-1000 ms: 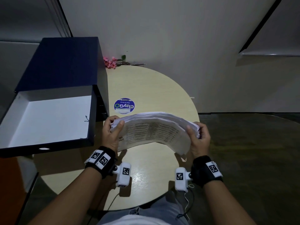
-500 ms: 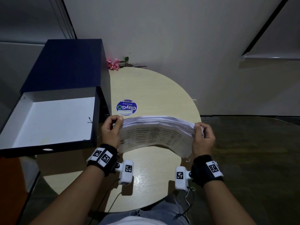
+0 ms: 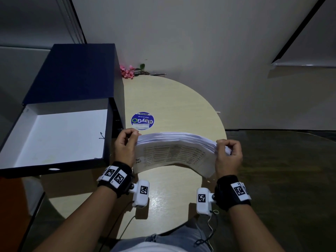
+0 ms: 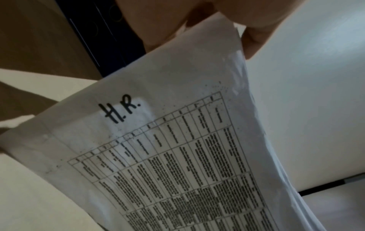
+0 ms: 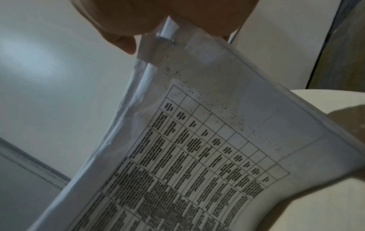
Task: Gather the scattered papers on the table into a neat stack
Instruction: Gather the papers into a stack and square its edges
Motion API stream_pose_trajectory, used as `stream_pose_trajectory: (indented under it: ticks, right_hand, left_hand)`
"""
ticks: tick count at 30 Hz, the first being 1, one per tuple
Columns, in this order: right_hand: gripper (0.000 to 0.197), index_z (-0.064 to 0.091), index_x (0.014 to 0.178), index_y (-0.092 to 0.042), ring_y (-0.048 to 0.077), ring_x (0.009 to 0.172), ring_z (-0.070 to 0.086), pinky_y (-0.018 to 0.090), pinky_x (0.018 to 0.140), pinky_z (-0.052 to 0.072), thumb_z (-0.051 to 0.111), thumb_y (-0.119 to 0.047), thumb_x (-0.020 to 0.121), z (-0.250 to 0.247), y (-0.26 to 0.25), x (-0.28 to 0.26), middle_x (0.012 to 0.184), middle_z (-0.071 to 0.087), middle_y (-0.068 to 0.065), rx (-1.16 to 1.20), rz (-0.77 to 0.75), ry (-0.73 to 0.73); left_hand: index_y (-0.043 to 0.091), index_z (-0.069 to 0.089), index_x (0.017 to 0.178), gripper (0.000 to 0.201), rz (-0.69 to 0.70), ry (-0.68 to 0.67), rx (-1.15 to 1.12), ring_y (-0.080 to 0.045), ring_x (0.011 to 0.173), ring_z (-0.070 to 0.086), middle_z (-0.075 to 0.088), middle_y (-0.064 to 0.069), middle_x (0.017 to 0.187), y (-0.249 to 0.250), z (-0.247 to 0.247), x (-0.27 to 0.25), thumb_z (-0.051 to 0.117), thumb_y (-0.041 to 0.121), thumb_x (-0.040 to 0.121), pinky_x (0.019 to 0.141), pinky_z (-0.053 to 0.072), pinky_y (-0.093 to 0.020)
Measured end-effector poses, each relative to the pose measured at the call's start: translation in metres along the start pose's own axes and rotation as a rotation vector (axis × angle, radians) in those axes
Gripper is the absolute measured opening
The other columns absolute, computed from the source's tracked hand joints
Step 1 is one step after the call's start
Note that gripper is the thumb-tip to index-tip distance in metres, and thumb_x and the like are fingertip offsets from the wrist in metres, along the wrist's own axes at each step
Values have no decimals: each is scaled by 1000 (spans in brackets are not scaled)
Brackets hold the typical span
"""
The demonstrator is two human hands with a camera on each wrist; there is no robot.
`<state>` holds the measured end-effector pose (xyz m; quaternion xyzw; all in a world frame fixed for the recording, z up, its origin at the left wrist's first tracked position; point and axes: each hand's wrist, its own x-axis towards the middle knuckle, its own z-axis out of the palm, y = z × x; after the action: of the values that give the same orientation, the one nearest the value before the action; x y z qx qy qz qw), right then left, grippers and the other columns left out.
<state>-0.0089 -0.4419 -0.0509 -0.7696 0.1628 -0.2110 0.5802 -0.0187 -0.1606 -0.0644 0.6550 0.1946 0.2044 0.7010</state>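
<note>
A bundle of several white papers hangs in the air above the round beige table, bowed upward in the middle. The sheet facing me carries a printed table and the handwritten letters "H.R.". My left hand grips the bundle's left end with curled fingers. At the other end my right hand grips it the same way. The papers' top edges are fanned and uneven. In the right wrist view the papers run down from my fingertips.
A large dark blue box stands on the left, its white-lined open part facing up. A round blue sticker lies on the table behind the papers. Pink flowers sit at the table's far edge by the wall.
Both hands have lifted the paper bundle a little and pulled it flatter. My left thumb has curled in over the top edge. The view has shifted slightly.
</note>
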Motion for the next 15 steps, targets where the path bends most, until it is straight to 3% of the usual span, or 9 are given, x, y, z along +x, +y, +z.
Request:
stream_pose_trajectory:
  ticks: [5, 8, 11, 13, 15]
  right_hand:
    - [8, 57, 89, -25, 17, 87, 62, 38, 71, 56, 64, -21, 90, -3, 4, 2, 90, 63, -7, -37, 30, -13]
    - [8, 58, 89, -22, 11, 83, 60, 37, 73, 55, 66, -21, 90, -3, 1, 6, 88, 62, -7, -63, -10, -33]
    - [7, 59, 95, -22, 14, 89, 59, 40, 79, 55, 65, -21, 91, 0, 1, 10, 92, 62, -9, -65, -5, -20]
    - [9, 60, 97, -23, 12, 90, 60, 44, 83, 56, 66, -22, 91, 1, 2, 10, 93, 62, -10, -67, 11, -31]
    - [22, 59, 105, -20, 2, 88, 61, 43, 81, 55, 71, -25, 88, -4, 4, 9, 97, 62, -10, 16, 13, -92]
  left_hand:
    - [10, 64, 94, 7, -4, -11, 24, -13, 86, 58, 67, -2, 92, -1, 0, 1, 58, 8, 91, 78, 46, -25]
    - [9, 64, 94, 6, 31, -18, 66, -2, 82, 57, 65, 4, 89, 0, 2, 1, 57, 8, 93, 77, 43, -21]
    - [16, 63, 92, 6, 9, -33, 19, -11, 86, 57, 65, 2, 91, -2, 2, 1, 59, 22, 92, 80, 44, -27]
    - [19, 61, 96, 22, 12, -85, -24, -17, 92, 57, 63, -2, 97, -3, -4, -2, 64, 36, 83, 82, 46, -31]
    - [20, 56, 108, 42, -6, -187, -92, -24, 99, 60, 60, -8, 109, -7, -10, -8, 70, 37, 73, 83, 51, -35]
